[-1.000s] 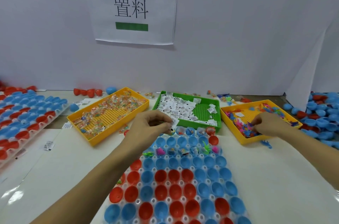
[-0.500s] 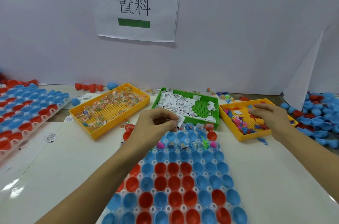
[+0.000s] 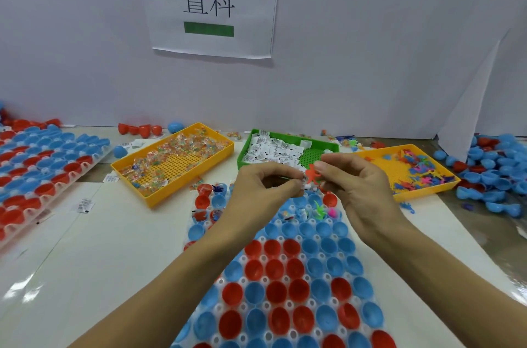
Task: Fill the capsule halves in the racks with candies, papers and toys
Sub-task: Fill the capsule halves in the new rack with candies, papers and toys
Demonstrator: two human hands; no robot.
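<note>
Second rack [image 3: 42, 165] of red and blue capsule halves at far left of tabletop [image 3: 114, 248]; yellow candy tray [image 3: 174, 165] next; left hand [image 3: 262, 191] raised over far end of centre rack [image 3: 285, 276], fingers curled, pinching a white paper [image 3: 302, 183] with a thin green piece; red toy [image 3: 313, 174] pinched in right hand [image 3: 359, 188], touching the paper; green paper tray [image 3: 288, 149] just behind both hands; yellow toy tray [image 3: 410, 171] right; loose halves [image 3: 496, 174] far right.
</note>
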